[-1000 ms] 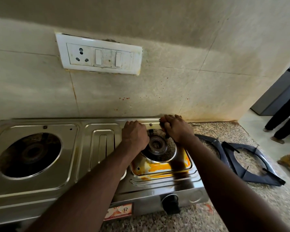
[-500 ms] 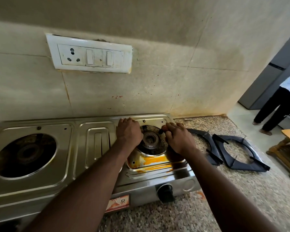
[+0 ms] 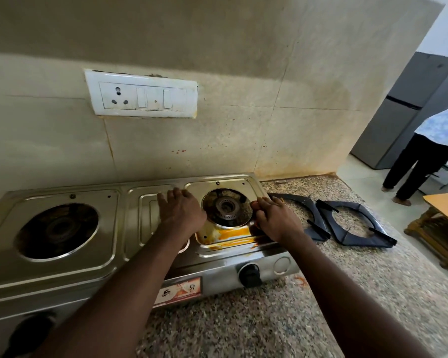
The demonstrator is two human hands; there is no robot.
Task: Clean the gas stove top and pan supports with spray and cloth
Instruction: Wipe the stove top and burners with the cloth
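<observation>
Both hands are lying palm-down on the stove point(image 3: 62, 270), one on each side of the right burner point(image 3: 226, 206). Left hand point(image 3: 181, 213) is resting on the steel centre panel, fingers loosely bent and holding nothing. Right hand point(image 3: 277, 220) is sitting at the burner opening's right edge with its fingertips point(image 3: 259, 202) bent down onto the rim; can't tell whether it's gripping or just pressing. An orange spill point(image 3: 233, 232) is pooling in the tray just in front of that burner, between the wrists. The pan supports point(image 3: 360, 239) are lying flat on the counter point(image 3: 321, 319) just right of the stove, overlapping each other. Left burner point(image 3: 57, 229) is sitting bare. A person point(image 3: 422, 161) is standing by the fridge point(image 3: 388, 125) at far right.
</observation>
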